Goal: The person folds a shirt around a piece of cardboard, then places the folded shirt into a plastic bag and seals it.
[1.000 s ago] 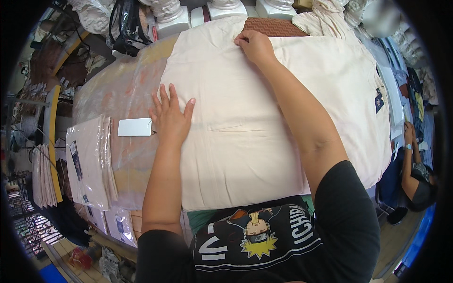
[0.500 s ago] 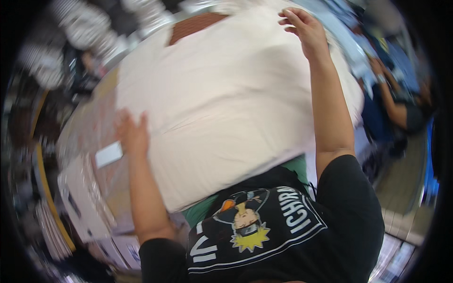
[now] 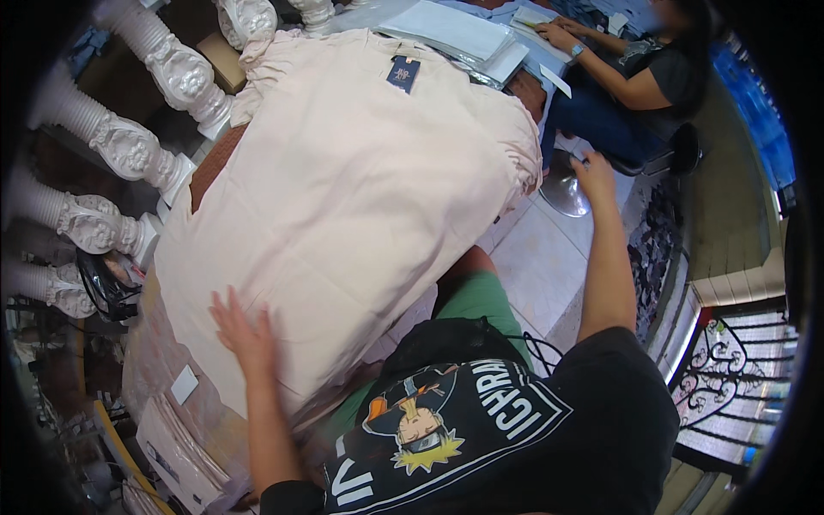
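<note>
A pale pink short-sleeved shirt [image 3: 343, 197] lies spread over a bulky stack in front of me, its collar at the far end. A dark hang tag [image 3: 403, 74] rests near its neckline. My left hand [image 3: 244, 333] is flat against the lower left of the shirt, fingers spread. Off the shirt's right sleeve, my right hand [image 3: 595, 178] hovers in the air with loosely bent fingers apart and nothing visible in them. Behind it on the floor is a shiny round metal object [image 3: 564, 185], partly hidden by the hand.
White carved balusters [image 3: 184, 73] stand along the left. Plastic-wrapped folded garments [image 3: 176, 455] and a small white card [image 3: 184, 384] lie lower left. A co-worker [image 3: 644, 86] sits at the far right beside folded light-blue garments [image 3: 451, 30]. A metal grille [image 3: 730, 369] is at right.
My right hand has come down from the shirt's far end to the right side. My left hand has shifted lower onto the shirt. The collar, sleeves and tag now show; the view has turned.
</note>
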A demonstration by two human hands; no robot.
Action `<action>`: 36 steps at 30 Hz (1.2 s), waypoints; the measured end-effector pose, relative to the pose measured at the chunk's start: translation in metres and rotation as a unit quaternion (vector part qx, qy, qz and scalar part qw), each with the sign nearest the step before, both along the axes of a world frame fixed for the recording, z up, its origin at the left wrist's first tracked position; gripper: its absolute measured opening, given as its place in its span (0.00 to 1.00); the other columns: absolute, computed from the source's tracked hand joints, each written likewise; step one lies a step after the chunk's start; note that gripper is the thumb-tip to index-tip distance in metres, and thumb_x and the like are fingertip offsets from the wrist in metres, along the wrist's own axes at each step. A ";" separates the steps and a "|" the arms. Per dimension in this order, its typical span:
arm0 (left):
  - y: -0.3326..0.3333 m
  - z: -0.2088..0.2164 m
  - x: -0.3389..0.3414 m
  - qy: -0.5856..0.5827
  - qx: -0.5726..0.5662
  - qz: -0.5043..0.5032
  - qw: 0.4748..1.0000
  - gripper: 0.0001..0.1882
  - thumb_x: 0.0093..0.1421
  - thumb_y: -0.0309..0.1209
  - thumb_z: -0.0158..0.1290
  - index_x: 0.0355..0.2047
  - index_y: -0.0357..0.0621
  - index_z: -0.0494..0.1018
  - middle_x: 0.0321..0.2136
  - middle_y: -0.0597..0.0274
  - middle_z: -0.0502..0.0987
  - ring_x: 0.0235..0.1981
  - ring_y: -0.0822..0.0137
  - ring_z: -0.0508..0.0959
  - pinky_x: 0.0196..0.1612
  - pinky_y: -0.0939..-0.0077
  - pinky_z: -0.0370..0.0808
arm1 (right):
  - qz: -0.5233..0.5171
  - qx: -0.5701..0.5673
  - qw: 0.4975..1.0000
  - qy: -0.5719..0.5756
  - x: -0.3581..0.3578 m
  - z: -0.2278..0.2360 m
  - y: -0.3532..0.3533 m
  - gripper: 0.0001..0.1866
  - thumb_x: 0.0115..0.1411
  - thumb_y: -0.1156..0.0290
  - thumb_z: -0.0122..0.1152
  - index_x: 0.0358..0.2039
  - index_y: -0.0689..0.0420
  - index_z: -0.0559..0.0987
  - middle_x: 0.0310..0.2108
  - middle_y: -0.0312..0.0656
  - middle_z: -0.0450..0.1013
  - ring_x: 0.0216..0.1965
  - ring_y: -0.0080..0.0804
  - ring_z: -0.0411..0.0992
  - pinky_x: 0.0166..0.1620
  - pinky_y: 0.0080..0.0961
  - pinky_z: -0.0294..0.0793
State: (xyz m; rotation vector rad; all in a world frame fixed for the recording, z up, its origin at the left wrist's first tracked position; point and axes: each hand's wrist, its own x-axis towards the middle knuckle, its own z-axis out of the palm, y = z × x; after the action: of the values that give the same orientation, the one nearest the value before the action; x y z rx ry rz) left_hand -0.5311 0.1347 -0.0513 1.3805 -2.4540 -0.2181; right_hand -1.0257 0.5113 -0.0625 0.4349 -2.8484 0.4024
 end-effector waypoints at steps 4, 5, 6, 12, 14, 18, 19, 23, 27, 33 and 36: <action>0.037 -0.013 -0.021 -0.031 -0.015 -0.025 0.999 0.31 0.60 0.42 0.46 0.62 0.48 0.53 0.64 0.53 0.47 0.65 0.51 0.44 0.61 0.43 0.39 | 0.184 -0.179 0.958 0.125 -0.074 0.037 -0.117 0.16 0.53 0.63 0.57 0.40 0.58 0.78 0.40 0.50 0.73 0.44 0.48 0.70 0.48 0.37 0.67; 0.038 -0.013 -0.025 -0.040 -0.018 -0.028 0.999 0.30 0.61 0.41 0.45 0.62 0.48 0.53 0.64 0.52 0.48 0.65 0.51 0.45 0.61 0.44 0.39 | 0.191 -0.174 0.959 0.118 -0.091 0.043 -0.141 0.16 0.53 0.64 0.57 0.40 0.58 0.78 0.41 0.49 0.73 0.44 0.48 0.70 0.49 0.38 0.67; 0.039 -0.010 -0.025 -0.042 -0.005 -0.021 0.999 0.30 0.61 0.41 0.46 0.61 0.47 0.54 0.63 0.52 0.49 0.65 0.51 0.45 0.62 0.45 0.39 | 0.178 -0.143 0.968 0.107 -0.094 0.050 -0.167 0.18 0.54 0.65 0.56 0.44 0.57 0.76 0.45 0.48 0.71 0.48 0.47 0.68 0.51 0.36 0.66; 0.035 -0.003 -0.041 -0.021 0.020 -0.022 0.999 0.29 0.59 0.40 0.47 0.59 0.45 0.57 0.62 0.52 0.52 0.65 0.50 0.47 0.62 0.48 0.40 | 0.185 -0.030 0.981 0.052 -0.163 0.041 -0.224 0.26 0.52 0.65 0.53 0.53 0.58 0.69 0.55 0.51 0.64 0.56 0.45 0.63 0.57 0.35 0.62; 0.039 -0.005 -0.032 -0.024 0.021 -0.012 0.999 0.29 0.59 0.40 0.48 0.59 0.44 0.58 0.62 0.51 0.53 0.64 0.50 0.48 0.62 0.48 0.41 | 0.236 0.024 0.971 0.010 -0.165 0.031 -0.240 0.23 0.53 0.65 0.48 0.49 0.59 0.73 0.48 0.53 0.69 0.51 0.46 0.67 0.54 0.36 0.65; 0.043 -0.013 -0.006 -0.021 -0.017 -0.007 1.000 0.28 0.58 0.39 0.49 0.57 0.43 0.60 0.61 0.50 0.55 0.63 0.49 0.51 0.62 0.50 0.44 | 0.265 0.121 0.955 0.049 -0.167 0.013 -0.278 0.16 0.56 0.66 0.44 0.35 0.59 0.79 0.37 0.53 0.75 0.40 0.49 0.73 0.47 0.42 0.70; 0.041 -0.014 -0.003 -0.024 -0.031 -0.004 0.999 0.28 0.58 0.39 0.49 0.57 0.42 0.61 0.60 0.50 0.56 0.63 0.49 0.52 0.61 0.50 0.46 | 0.344 0.113 0.924 0.121 -0.169 0.007 -0.277 0.15 0.57 0.69 0.43 0.37 0.59 0.78 0.38 0.54 0.74 0.40 0.51 0.73 0.45 0.42 0.70; 0.024 -0.016 -0.034 0.064 -0.050 -0.061 0.995 0.26 0.57 0.41 0.49 0.54 0.43 0.63 0.59 0.52 0.58 0.60 0.50 0.55 0.60 0.52 0.50 | 0.363 0.149 0.870 0.298 -0.288 0.017 -0.214 0.17 0.59 0.67 0.42 0.40 0.58 0.78 0.38 0.53 0.74 0.38 0.46 0.74 0.43 0.37 0.73; 0.041 -0.020 -0.017 0.037 -0.027 -0.014 0.999 0.30 0.58 0.49 0.46 0.56 0.45 0.62 0.60 0.51 0.56 0.63 0.51 0.52 0.61 0.47 0.45 | 0.383 0.066 0.885 0.257 -0.255 0.016 -0.272 0.15 0.58 0.71 0.44 0.41 0.59 0.77 0.39 0.51 0.74 0.39 0.44 0.74 0.45 0.35 0.72; 0.041 -0.035 -0.015 0.070 -0.044 -0.001 0.997 0.31 0.58 0.51 0.44 0.56 0.44 0.62 0.60 0.51 0.57 0.63 0.52 0.51 0.61 0.45 0.45 | 0.461 -0.122 0.833 0.279 -0.119 0.065 -0.265 0.14 0.56 0.77 0.45 0.42 0.59 0.77 0.40 0.48 0.74 0.41 0.41 0.73 0.47 0.33 0.70; 0.029 -0.024 -0.028 0.102 -0.031 -0.031 0.994 0.29 0.58 0.48 0.47 0.54 0.43 0.65 0.56 0.50 0.63 0.61 0.51 0.56 0.61 0.51 0.50 | 0.523 -0.189 0.783 0.277 0.015 0.086 -0.236 0.15 0.56 0.80 0.46 0.42 0.60 0.76 0.41 0.47 0.74 0.42 0.40 0.73 0.48 0.32 0.69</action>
State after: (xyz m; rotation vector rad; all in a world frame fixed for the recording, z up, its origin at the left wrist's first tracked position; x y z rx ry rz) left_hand -0.5589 0.1634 -0.0751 1.1940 -2.3178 -0.2802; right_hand -1.0106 0.2756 0.0230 1.6888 -1.6476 0.8195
